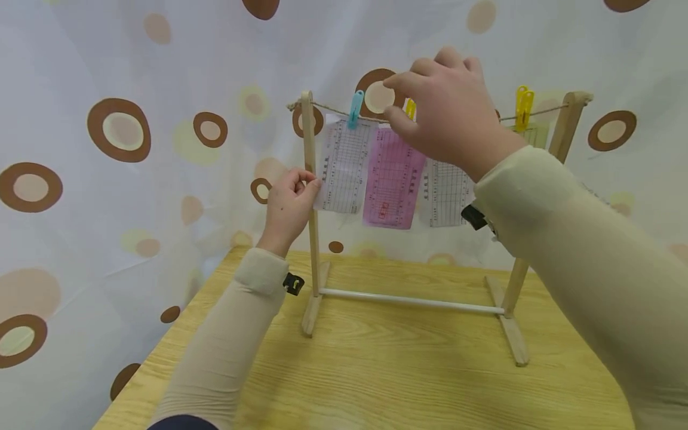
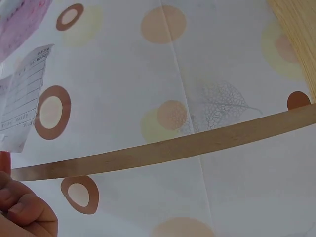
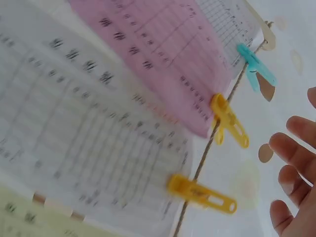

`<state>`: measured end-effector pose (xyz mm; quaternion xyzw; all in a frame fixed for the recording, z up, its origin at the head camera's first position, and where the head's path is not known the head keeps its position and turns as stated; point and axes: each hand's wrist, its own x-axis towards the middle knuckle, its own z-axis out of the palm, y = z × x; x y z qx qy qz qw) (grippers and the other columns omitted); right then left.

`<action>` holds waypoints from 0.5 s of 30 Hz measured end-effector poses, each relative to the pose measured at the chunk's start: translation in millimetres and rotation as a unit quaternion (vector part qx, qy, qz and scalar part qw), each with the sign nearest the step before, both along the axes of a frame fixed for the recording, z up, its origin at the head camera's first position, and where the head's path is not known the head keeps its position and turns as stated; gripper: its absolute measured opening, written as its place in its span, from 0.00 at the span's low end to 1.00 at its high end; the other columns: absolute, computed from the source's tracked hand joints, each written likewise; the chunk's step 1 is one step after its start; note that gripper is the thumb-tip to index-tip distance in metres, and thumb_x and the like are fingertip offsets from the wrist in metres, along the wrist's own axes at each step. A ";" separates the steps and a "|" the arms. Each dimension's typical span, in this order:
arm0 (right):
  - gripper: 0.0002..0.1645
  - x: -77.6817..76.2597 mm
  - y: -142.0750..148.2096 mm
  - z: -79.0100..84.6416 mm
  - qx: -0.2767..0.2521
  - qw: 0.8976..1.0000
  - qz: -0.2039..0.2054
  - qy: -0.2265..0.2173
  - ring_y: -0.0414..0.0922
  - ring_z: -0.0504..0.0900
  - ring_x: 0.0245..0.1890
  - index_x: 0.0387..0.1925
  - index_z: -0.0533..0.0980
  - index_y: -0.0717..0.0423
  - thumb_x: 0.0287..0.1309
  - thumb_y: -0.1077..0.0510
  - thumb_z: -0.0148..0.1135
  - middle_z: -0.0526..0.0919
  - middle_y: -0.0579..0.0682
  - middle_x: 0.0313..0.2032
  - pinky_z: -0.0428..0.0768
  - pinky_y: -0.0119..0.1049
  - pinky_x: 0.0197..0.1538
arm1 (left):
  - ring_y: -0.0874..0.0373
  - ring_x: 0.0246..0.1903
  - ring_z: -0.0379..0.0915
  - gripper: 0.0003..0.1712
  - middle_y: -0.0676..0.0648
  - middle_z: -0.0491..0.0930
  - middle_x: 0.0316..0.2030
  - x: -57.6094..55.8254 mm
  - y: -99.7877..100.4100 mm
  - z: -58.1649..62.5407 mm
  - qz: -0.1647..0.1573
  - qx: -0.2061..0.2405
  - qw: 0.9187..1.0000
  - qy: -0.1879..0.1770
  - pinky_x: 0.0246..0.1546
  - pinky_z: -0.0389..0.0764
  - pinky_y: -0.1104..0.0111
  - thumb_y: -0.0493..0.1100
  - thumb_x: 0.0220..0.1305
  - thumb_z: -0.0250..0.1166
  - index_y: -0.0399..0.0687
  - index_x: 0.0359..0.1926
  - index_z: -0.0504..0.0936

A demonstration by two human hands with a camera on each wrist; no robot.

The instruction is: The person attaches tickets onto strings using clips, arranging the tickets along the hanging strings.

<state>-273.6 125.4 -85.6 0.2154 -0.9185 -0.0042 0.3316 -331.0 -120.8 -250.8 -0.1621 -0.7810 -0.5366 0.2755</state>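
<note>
A printed white paper slip (image 1: pixel 346 164) hangs at the left end of a rope (image 1: pixel 335 111) under a blue clothespin (image 1: pixel 355 110). My left hand (image 1: pixel 290 203) pinches the slip's left edge, beside the wooden post. Beside it hangs a pink slip (image 1: pixel 395 179) under a yellow clothespin (image 3: pixel 228 118). My right hand (image 1: pixel 451 110) is raised in front of the rope with fingers spread and loosely bent, holding nothing. In the head view it hides the clothespin of a second white slip (image 1: pixel 448 191); the right wrist view shows this yellow clothespin (image 3: pixel 200 192).
A wooden rack carries the rope between its left post (image 1: pixel 313 251) and right post (image 1: pixel 567 128), with a white bar (image 1: pixel 408 300) low between the feet. It stands on a wood-grain table (image 1: pixel 398 376). A yellow-green slip (image 1: pixel 536 135) hangs at right, behind yellow clothespins (image 1: pixel 524 108). A spotted curtain (image 1: pixel 177 71) forms the background.
</note>
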 end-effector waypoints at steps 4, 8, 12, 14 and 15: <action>0.28 7.5 19.5 -9.8 0.008 1.000 0.007 0.004 0.60 0.64 0.55 0.67 0.74 0.48 0.72 0.44 0.50 0.77 0.56 0.59 0.57 0.62 0.59 | 0.53 0.22 0.60 0.09 0.47 0.65 0.23 2.8 -6.7 -1.5 0.007 -0.020 1.000 0.004 0.23 0.61 0.65 0.47 0.72 0.63 0.46 0.43 0.82; 0.29 13.6 39.0 -22.2 0.019 1.000 0.009 0.009 0.61 0.64 0.57 0.69 0.73 0.49 0.72 0.44 0.51 0.76 0.57 0.61 0.58 0.64 0.57 | 0.52 0.22 0.60 0.10 0.46 0.65 0.23 5.4 -14.3 -6.1 0.009 -0.039 0.999 0.011 0.24 0.62 0.63 0.48 0.72 0.63 0.47 0.44 0.81; 0.29 19.0 59.6 -36.2 0.017 0.999 0.027 0.034 0.62 0.66 0.59 0.67 0.75 0.50 0.69 0.45 0.56 0.76 0.58 0.62 0.59 0.67 0.57 | 0.52 0.22 0.61 0.11 0.45 0.66 0.24 8.2 -20.5 -12.6 0.000 -0.064 0.998 0.015 0.25 0.64 0.62 0.48 0.73 0.63 0.46 0.47 0.80; 0.29 22.9 69.5 -43.6 0.015 0.998 0.032 0.046 0.63 0.66 0.60 0.66 0.75 0.50 0.67 0.46 0.58 0.75 0.57 0.63 0.59 0.68 0.58 | 0.52 0.22 0.62 0.13 0.46 0.68 0.25 11.3 -22.0 -15.2 -0.004 -0.083 0.996 0.018 0.25 0.66 0.61 0.48 0.73 0.63 0.46 0.50 0.79; 0.29 24.8 74.3 -47.5 0.014 0.998 0.038 0.055 0.63 0.66 0.61 0.66 0.76 0.50 0.66 0.46 0.59 0.75 0.57 0.63 0.59 0.67 0.58 | 0.52 0.22 0.63 0.14 0.46 0.68 0.25 12.7 -22.6 -16.8 -0.006 -0.095 0.995 0.020 0.25 0.67 0.61 0.48 0.73 0.63 0.46 0.51 0.79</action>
